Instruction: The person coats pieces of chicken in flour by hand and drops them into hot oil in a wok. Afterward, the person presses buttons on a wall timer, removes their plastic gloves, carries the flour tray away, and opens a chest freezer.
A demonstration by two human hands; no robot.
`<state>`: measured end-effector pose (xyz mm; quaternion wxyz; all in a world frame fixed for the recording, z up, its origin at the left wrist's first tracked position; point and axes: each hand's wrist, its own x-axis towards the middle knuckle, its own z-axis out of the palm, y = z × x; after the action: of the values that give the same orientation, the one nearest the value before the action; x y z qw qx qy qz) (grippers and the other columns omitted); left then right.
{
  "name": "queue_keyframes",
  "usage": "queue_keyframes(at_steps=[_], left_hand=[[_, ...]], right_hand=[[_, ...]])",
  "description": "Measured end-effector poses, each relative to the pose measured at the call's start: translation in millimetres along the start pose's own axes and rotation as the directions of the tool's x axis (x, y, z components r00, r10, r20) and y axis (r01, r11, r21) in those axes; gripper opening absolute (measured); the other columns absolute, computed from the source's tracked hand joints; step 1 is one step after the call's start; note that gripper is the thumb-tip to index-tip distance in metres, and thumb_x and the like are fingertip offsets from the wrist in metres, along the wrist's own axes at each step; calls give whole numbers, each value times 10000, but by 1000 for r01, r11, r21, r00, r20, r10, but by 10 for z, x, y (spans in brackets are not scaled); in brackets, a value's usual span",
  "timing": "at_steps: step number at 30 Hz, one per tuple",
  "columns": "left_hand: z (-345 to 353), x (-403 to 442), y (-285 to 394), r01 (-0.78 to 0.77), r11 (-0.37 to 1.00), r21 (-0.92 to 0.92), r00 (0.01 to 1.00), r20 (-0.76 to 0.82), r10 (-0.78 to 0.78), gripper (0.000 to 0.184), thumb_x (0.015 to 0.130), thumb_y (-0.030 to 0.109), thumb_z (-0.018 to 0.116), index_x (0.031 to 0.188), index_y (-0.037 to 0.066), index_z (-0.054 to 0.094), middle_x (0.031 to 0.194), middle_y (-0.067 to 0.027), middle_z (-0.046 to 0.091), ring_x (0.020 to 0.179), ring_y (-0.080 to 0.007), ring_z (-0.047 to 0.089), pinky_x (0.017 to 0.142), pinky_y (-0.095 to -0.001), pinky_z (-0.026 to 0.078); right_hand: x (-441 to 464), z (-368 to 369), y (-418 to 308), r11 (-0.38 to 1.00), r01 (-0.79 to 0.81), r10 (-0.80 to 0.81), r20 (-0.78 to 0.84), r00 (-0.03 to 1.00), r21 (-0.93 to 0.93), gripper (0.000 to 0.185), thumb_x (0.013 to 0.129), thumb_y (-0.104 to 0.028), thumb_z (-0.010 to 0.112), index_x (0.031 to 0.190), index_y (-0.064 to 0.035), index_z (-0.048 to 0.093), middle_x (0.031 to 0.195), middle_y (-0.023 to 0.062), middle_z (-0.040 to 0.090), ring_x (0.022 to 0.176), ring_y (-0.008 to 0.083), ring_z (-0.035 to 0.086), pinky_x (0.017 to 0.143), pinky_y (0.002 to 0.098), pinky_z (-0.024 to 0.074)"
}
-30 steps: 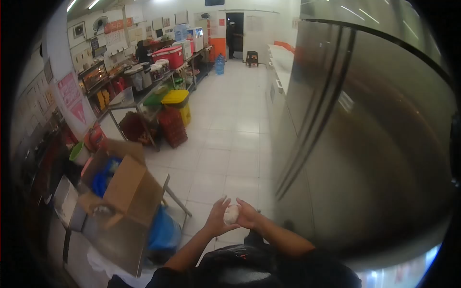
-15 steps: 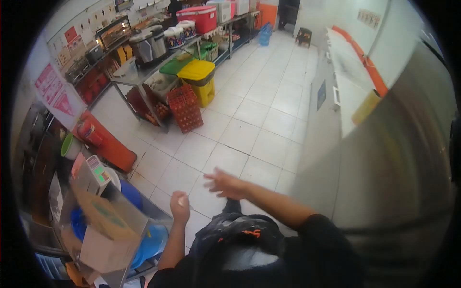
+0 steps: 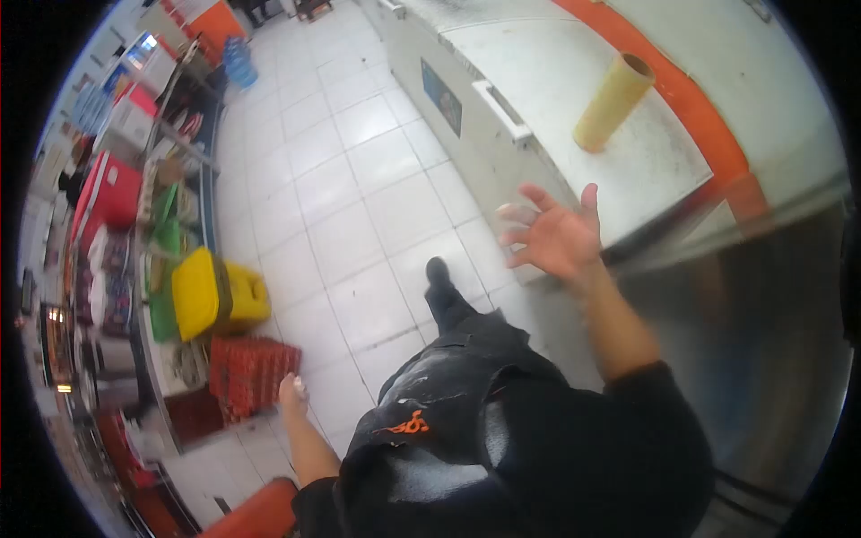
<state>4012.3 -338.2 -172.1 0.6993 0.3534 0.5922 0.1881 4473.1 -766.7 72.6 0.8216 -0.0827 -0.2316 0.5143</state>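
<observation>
My right hand is raised with its fingers spread, holding nothing. Just beyond it, a yellowish roll of what looks like cling film stands upright on the white lid of a chest freezer. A gap separates the hand from the roll. My left hand hangs low at my side, its fingers closed. Something whitish shows at those fingers, but I cannot make out what it is. Behind that hand in the view are red stacked egg trays. White powder marks my black apron.
A yellow bin stands by the shelving on the left, with a red cooler above. Blue water bottles stand farther off on the tiled floor. A shiny metal surface runs close along my right.
My view has swung right, bringing the freezer and roll closer. My right hand has risen toward the freezer and opened wider. My left hand remains low and closed.
</observation>
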Motion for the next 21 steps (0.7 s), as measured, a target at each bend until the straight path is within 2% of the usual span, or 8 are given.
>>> queue_keyframes(at_steps=[2, 4, 6, 7, 10, 15, 20, 21], left_hand=[[168, 728, 287, 23, 1000, -5, 999, -26, -23, 154, 898, 225, 506, 763, 156, 480, 590, 16, 478, 442, -108, 448, 362, -237, 354], [148, 1182, 357, 38, 999, -14, 995, -96, -40, 174, 894, 225, 507, 734, 168, 468, 575, 19, 471, 429, -113, 443, 351, -248, 351], [232, 1455, 374, -19, 985, -169, 995, 93, 35, 200, 890, 220, 512, 708, 176, 444, 557, 15, 457, 401, -118, 429, 331, -260, 345], [394, 1408, 431, -57, 998, -26, 995, 80, 58, 246, 895, 232, 498, 668, 184, 416, 547, 19, 435, 379, -111, 408, 310, -246, 333], [484, 1539, 320, 264, 925, 273, 959, -176, -221, 161, 867, 219, 507, 723, 148, 513, 631, -48, 544, 529, -195, 540, 458, -327, 457], [1436, 2258, 785, 137, 451, 882, 985, -76, -152, 103, 844, 220, 519, 804, 131, 550, 728, -86, 579, 655, -246, 562, 578, -365, 465], [2306, 3989, 2182, -55, 23, 998, 987, 58, -148, 136, 822, 222, 531, 885, 115, 587, 825, -124, 615, 780, -297, 584, 698, -403, 474], [2536, 4450, 2603, -71, -62, 996, 988, 61, -145, 152, 817, 222, 533, 901, 112, 595, 845, -132, 622, 805, -308, 588, 722, -411, 475]], right_hand=[[534, -588, -245, 931, 84, -153, -170, 973, -356, 812, 770, -654, 366, 1373, -111, 353, 1365, 269, 358, 1209, 400, 419, 953, 595, 348], [1142, -1153, -356, -32, -318, -316, -293, 903, -947, 723, 757, -519, 449, 1372, -148, 364, 1397, 238, 321, 1254, 390, 352, 985, 598, 294], [1769, -1586, -359, -692, -335, -253, -219, 942, -639, 675, 744, -385, 533, 1370, -184, 376, 1429, 207, 284, 1299, 380, 284, 1017, 601, 239], [2101, -1767, -408, -802, -274, -188, -211, 959, -530, 669, 738, -318, 574, 1369, -202, 382, 1445, 191, 266, 1322, 375, 250, 1033, 603, 212], [3190, -2285, -646, -863, -135, -41, -200, 979, -487, 686, 732, -181, 650, 1366, -234, 394, 1476, 159, 233, 1365, 362, 189, 1066, 598, 163], [4847, -3375, -1000, -883, -76, 51, -254, 966, -464, 646, 762, -169, 613, 1367, -205, 390, 1467, 156, 252, 1358, 342, 214, 1072, 560, 184], [5987, -4697, -1420, -708, -561, -17, -784, 621, -429, 573, 785, -152, 569, 1332, -81, 415, 1280, 180, 501, 1207, 330, 446, 1014, 409, 351], [6071, -5033, -1554, -661, -543, -53, -690, 722, -518, 548, 792, -175, 572, 1318, -92, 441, 1284, 169, 499, 1209, 314, 452, 1008, 405, 361]])
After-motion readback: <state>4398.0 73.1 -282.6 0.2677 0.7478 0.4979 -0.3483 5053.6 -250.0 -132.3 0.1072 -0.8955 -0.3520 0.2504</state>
